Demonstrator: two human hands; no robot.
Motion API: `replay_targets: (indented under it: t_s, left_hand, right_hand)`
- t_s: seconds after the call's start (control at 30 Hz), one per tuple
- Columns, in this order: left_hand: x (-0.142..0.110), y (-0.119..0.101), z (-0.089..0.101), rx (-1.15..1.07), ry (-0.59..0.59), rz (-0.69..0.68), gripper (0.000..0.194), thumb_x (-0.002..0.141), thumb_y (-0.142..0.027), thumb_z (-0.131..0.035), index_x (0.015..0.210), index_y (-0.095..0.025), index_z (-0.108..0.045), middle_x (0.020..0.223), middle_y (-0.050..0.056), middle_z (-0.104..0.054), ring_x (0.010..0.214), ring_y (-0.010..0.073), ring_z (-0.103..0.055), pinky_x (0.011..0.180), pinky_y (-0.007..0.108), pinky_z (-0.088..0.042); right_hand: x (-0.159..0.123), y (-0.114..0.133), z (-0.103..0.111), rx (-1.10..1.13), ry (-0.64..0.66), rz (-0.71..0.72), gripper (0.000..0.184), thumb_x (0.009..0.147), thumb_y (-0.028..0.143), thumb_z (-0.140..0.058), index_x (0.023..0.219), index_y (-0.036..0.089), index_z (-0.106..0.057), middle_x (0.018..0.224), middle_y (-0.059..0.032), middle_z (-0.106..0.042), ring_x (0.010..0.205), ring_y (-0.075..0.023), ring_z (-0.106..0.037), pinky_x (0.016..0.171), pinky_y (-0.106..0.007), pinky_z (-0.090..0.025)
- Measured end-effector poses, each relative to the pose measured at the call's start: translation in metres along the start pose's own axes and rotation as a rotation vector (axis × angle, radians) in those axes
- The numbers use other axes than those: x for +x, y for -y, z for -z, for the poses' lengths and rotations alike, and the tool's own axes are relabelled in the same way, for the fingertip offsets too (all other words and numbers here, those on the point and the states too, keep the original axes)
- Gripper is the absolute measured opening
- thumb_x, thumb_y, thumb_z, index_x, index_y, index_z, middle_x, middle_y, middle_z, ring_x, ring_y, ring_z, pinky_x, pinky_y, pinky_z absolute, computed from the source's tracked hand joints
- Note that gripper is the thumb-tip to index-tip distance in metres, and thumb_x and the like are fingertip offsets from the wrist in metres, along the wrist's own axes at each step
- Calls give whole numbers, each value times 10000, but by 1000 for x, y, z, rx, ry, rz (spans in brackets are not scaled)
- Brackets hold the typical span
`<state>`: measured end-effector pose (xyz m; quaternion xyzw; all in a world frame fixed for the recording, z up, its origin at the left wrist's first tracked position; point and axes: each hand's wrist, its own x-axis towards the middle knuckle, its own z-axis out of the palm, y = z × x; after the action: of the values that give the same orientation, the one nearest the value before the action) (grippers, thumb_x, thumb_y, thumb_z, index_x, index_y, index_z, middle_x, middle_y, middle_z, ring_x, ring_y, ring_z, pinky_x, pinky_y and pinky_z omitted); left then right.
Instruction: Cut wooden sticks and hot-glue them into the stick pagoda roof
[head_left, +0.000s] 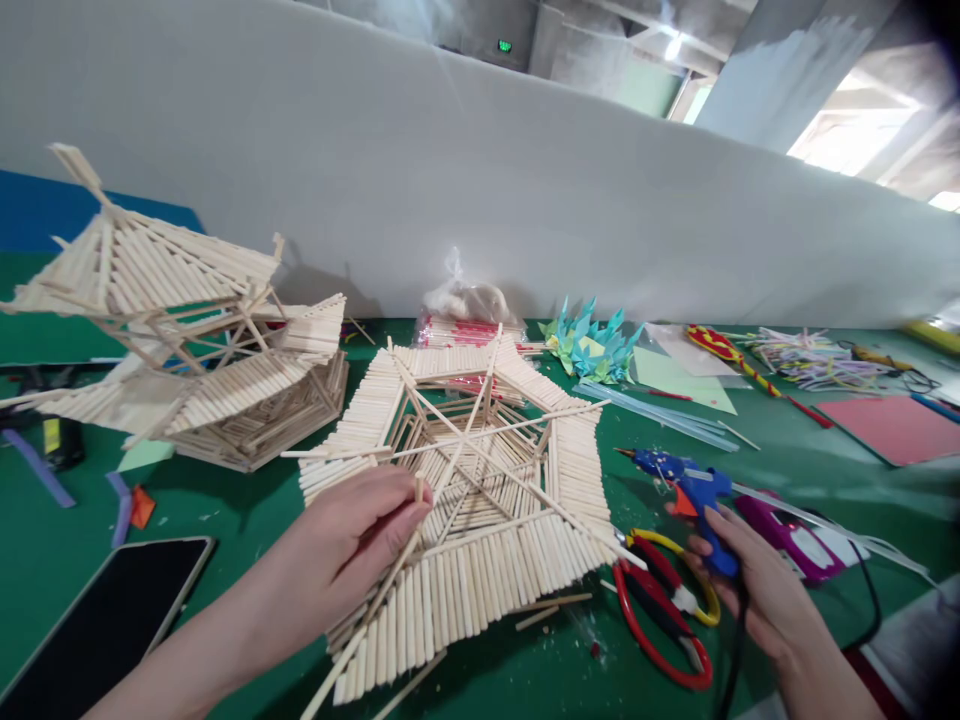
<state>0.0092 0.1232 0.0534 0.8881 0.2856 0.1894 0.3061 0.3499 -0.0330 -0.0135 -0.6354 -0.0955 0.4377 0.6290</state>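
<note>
Centred on the table is a star-shaped model of wooden sticks, with crossed sticks over its open middle. My left hand is above its left part, thumb and fingers pinched on a short wooden stick whose tip shows between them. To the right, my right hand grips a blue hot glue gun by its handle; the nozzle points left toward the model, apart from it. A glue stick trails from the gun's back. Red and yellow-handled pliers lie between the model and my right hand.
A finished-looking stick pavilion stands at the left, near a phone. Behind are a bag of sticks, folded blue paper and clear glue sticks. A purple device sits at the right. A white partition borders the back.
</note>
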Motion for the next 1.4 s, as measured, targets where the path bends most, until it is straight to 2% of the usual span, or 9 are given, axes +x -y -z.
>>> replay_targets:
  t_s: [0.13,0.33,0.5,0.67,0.87,1.0,1.1,1.27,1.4]
  left_hand:
    - [0,-1,0,3,4,4,219,896,-251,-357,765,-172,-514,658,-19,-469,600,126,-470,576,236,-372]
    - [1,-1,0,7,3,11,225,900,-240,-334,772,-186,-510,657,-19,-480,594,129,-471,570,245,-382]
    - [1,-3,1,15,13,16,229,900,-224,-326,784,-177,-517,668,-16,-482,616,130,-480,586,248,-384]
    - [1,-6,2,13,39,50,232,904,-225,-328,786,-166,-518,692,-9,-483,644,129,-477,616,250,-383]
    - [2,-3,1,-4,19,32,243,903,-232,-327,759,-171,-513,680,-7,-487,632,133,-478,603,253,-383]
    - [1,-2,0,-1,9,31,245,903,-240,-327,752,-173,-507,680,-8,-486,633,133,-476,604,251,-376]
    - [0,-3,1,1,8,24,246,903,-241,-322,753,-176,-506,677,-11,-486,628,133,-474,603,249,-374]
    - [-1,-2,-1,-7,10,26,242,901,-233,-321,740,-181,-494,682,-7,-489,640,136,-475,612,249,-375]
    - [-1,-1,-1,-16,11,40,230,903,-238,-327,751,-181,-490,702,-1,-497,652,136,-480,620,250,-375]
  right_hand:
    - [13,-9,-1,-94,-30,-51,218,658,288,-719,762,199,-550,514,40,-577,413,-85,-531,294,-122,-387]
    - [29,-15,-12,-289,-18,-10,207,644,350,-705,708,160,-652,551,-9,-636,454,-132,-568,465,-230,-514]
    - [35,-15,-10,-567,-91,116,282,628,414,-671,798,188,-664,644,-39,-684,630,-242,-635,598,-352,-511]
    - [27,-6,-6,-866,-207,309,340,606,457,-656,835,205,-663,906,-83,-663,858,-323,-572,811,-457,-394]
    - [-1,9,-23,-851,-196,526,393,743,500,-524,1033,239,-564,1086,-66,-605,975,-255,-552,854,-371,-407]
    - [-27,16,-47,-775,-154,687,317,781,444,-529,1043,269,-560,1095,-36,-599,976,-227,-566,888,-348,-402]
    - [-44,14,-62,-782,-125,772,282,807,405,-512,1051,273,-566,1060,-22,-619,932,-199,-589,809,-278,-462]
    - [-56,6,-74,-847,19,986,211,833,301,-497,1022,287,-590,996,4,-647,869,-143,-617,784,-193,-484]
    - [-57,4,-81,-919,113,1031,213,846,273,-471,1033,293,-570,1003,2,-645,873,-143,-627,781,-199,-496]
